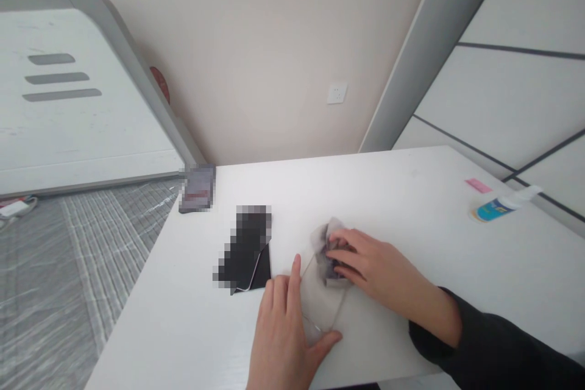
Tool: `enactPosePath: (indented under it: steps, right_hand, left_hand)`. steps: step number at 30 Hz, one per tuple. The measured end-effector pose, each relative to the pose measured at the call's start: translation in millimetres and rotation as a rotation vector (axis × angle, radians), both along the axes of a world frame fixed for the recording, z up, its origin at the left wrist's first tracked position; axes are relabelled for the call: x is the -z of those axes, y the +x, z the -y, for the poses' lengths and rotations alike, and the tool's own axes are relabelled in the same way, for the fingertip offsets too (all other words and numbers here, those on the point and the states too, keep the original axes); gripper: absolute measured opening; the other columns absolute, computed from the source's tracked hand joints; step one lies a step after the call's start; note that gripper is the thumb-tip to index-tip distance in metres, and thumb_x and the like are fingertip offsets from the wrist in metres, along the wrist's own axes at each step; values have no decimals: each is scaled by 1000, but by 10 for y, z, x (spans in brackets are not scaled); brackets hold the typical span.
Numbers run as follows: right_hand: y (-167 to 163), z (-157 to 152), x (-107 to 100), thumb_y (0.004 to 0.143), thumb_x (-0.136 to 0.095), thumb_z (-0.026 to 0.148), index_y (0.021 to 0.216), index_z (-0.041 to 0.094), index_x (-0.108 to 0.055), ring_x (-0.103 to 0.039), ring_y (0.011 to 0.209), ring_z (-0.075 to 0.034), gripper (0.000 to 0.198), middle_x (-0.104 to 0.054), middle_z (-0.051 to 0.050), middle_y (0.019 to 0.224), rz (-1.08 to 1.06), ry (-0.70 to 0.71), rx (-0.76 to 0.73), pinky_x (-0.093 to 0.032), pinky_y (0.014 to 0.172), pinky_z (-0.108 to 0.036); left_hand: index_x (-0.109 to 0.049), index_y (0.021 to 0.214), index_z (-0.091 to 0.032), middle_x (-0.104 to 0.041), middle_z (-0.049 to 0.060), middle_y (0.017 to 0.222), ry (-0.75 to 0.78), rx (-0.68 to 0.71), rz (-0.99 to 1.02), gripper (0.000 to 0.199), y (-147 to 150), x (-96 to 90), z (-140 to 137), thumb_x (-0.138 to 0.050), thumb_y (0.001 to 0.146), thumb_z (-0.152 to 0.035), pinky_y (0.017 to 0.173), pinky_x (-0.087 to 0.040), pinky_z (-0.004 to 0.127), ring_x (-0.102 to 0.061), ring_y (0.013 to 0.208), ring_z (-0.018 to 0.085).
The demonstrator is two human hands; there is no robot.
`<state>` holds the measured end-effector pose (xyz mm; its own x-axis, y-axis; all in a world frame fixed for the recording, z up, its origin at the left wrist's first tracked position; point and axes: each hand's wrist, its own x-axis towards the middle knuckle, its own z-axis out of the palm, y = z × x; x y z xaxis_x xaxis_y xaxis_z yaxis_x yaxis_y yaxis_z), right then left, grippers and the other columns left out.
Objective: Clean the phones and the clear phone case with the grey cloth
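Note:
A clear, flat case (322, 304), shaped like a phone case, lies on the white table. My left hand (280, 323) braces it at the left and lower edges, index finger straight and thumb spread around the near corner. Crumpled in the fingers of my right hand (365, 259) is a greyish wipe (336, 282) with dark stains, pressed on the case's far part. The wipe and fingers hide that end of the case. Left of the case lies a black phone-like slab (260, 271), partly pixelated, with a thin bright line across its corner.
At the white table's (183, 317) far left corner sits a pixelated dark box (198, 189). On the right, a white bottle with a blue label (496, 210) lies near a pink strip (478, 185). A bed with a plastic-covered grey mattress (123, 244) stands at the left.

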<state>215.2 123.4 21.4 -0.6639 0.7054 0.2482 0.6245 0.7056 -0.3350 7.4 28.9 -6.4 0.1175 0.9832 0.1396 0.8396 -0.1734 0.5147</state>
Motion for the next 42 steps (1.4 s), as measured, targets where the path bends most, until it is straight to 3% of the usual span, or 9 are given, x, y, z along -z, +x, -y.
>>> enactPosePath:
  steps: [6,11,16,20,25,28,31,35,42]
  right_hand:
    - [-127,196,-20,103,-61,22,102,21,-76,-71,91,-20,15,-75,-4,103,-50,-56,-175,-63,80,-32]
    - [7,249,-3,108,-50,38,125,11,-74,-67,121,-35,40,-71,-21,131,39,125,-70,-62,97,-51]
    - [76,369,-21,106,-55,52,141,14,-64,-64,131,-25,53,-69,-12,141,30,-54,-300,-48,118,-40]
    - [83,314,-21,105,-56,53,144,9,-61,-59,137,-34,60,-61,-20,148,34,-29,-138,-37,123,-58]
    - [74,258,-8,102,-56,61,146,12,-61,-58,139,-31,65,-65,-16,145,-38,-166,-299,-34,126,-55]
    - [62,291,23,104,-56,53,139,12,-66,-58,138,-36,55,-64,-19,145,-45,-85,-148,-34,122,-63]
    - [50,346,10,97,-66,57,135,9,-68,-65,128,-29,60,-71,-16,136,-191,-152,-364,-49,115,-42]
    - [102,197,-114,104,-50,15,122,18,-74,-71,101,-22,30,-77,-8,117,-57,-151,-276,-60,89,-36]
    - [-12,-215,-121,97,-65,11,96,20,-75,-65,88,-20,13,-69,-6,109,85,16,-151,-55,68,-29]
  left_hand:
    - [1,166,-30,-62,8,121,20,26,8,133,-21,34,-3,-93,72,-33,93,-59,49,-62,105,31]
    - [1,167,-30,-62,9,122,6,8,-4,135,-14,30,-2,-94,70,-29,93,-59,49,-62,107,33]
    - [5,166,-30,-62,8,116,43,37,-29,135,-20,26,1,-92,73,-33,90,-60,51,-63,101,32]
    - [4,166,-31,-63,8,120,43,16,-15,135,-36,23,-1,-93,72,-30,91,-60,49,-63,104,31]
    - [4,166,-29,-62,9,121,44,32,-30,127,-41,6,8,-88,78,-31,94,-59,50,-63,107,32]
    - [3,166,-29,-61,9,120,45,23,-24,127,-40,1,4,-87,75,-24,91,-60,49,-62,105,32]
    - [8,165,-29,-61,8,115,50,54,-41,134,-43,3,-1,-84,70,-10,90,-60,49,-62,101,31]
    - [7,165,-31,-60,8,119,16,33,-23,133,-48,-2,3,-89,73,-23,91,-60,50,-61,105,32]
    - [5,165,-33,-62,8,120,10,25,-10,135,-47,-13,-13,-93,71,-23,92,-60,51,-63,106,32]
